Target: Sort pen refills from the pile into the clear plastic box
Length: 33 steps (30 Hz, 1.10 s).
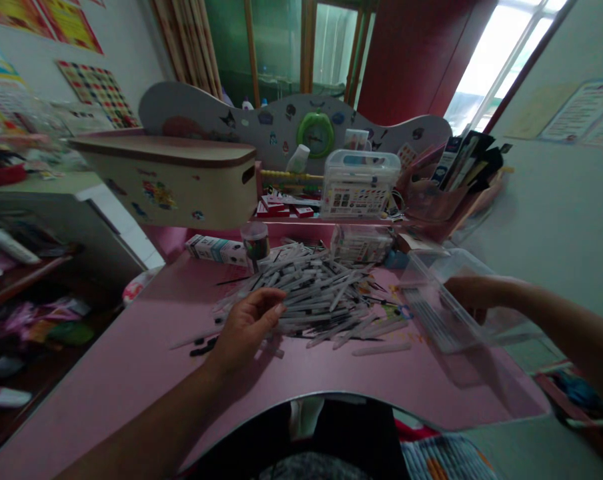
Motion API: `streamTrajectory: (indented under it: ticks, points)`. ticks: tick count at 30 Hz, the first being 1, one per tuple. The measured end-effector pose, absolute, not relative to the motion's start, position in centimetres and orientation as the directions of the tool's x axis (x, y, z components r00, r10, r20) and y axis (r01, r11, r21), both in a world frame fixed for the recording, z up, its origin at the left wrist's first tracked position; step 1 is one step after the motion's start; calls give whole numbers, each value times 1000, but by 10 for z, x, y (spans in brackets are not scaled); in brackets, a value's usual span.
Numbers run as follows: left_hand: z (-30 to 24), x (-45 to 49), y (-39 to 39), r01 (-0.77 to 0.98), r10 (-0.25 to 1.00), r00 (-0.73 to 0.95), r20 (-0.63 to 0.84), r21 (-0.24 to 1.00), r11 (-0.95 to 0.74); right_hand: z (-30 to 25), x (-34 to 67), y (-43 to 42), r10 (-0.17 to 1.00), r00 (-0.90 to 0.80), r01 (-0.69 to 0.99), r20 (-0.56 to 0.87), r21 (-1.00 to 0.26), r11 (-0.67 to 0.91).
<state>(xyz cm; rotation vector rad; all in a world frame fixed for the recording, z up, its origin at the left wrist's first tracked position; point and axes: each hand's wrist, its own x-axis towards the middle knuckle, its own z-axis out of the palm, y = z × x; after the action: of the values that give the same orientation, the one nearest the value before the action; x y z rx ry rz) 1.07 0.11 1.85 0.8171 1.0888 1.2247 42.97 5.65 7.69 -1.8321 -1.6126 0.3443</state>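
left hand [246,327] half-curled, looks empty, beside piled pens [321,287], frame centre. right hand [469,297] inside clear box [504,327], right of frame; grip hidden, cannot tell. risk: brushing the pile could roll pens off desk [146,347]; leaning could tip box.

Right fingers [479,315] blurred, partly hidden

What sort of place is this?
Probably a room in a home, perhaps a child's study corner: a pink desk, a green clock against a stickered backboard, and a patterned curtain.
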Motion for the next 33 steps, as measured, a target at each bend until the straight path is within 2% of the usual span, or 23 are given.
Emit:
streamTrajectory:
  ticks: [2, 3, 4, 7, 10, 11, 14, 19, 23, 27, 30, 33]
  points:
    - [18, 10, 2, -313, 982, -17, -186, 934, 171, 98, 435, 61, 992, 99, 839, -83, -529, -128]
    - [18, 9, 4, -297, 987, -24, -160, 944, 146, 111, 436, 63, 975, 49, 871, -215, -468, -147]
    - [17, 8, 5, -270, 991, -34, -126, 956, 112, 126, 433, 63, 967, 24, 889, -255, -436, -137]
    - [15, 4, 11, -191, 998, -57, -40, 981, 29, 162, 406, 50, 994, -95, 898, -47, -434, 66]
    - [14, 0, 14, -164, 998, -66, 0, 986, -11, 170, 357, 25, 935, -318, 827, 154, -438, 353]
    - [14, -1, 15, -157, 998, -68, 12, 987, -23, 165, 339, 18, 897, -399, 784, 189, -438, 441]
    - [13, -3, 16, -117, 997, -67, 44, 992, -52, 134, 291, 10, 811, -570, 690, 134, -458, 560]
    - [12, -5, 19, -86, 993, -84, 82, 992, -89, 70, 250, 32, 827, -547, 700, 130, -470, 537]
    - [13, -6, 20, -77, 994, -73, 85, 993, -91, 32, 242, 43, 849, -508, 793, 145, -305, 527]
    - [13, -4, 19, -105, 994, -82, 70, 991, -78, 17, 237, 42, 860, -505, 842, 78, -173, 510]
    - [12, -3, 19, -123, 996, -72, 47, 991, -55, 14, 235, 41, 873, -488, 867, 20, -104, 487]
    - [10, 0, 17, -145, 999, -47, 4, 989, -11, 14, 237, 41, 867, -494, 864, 58, -81, 497]
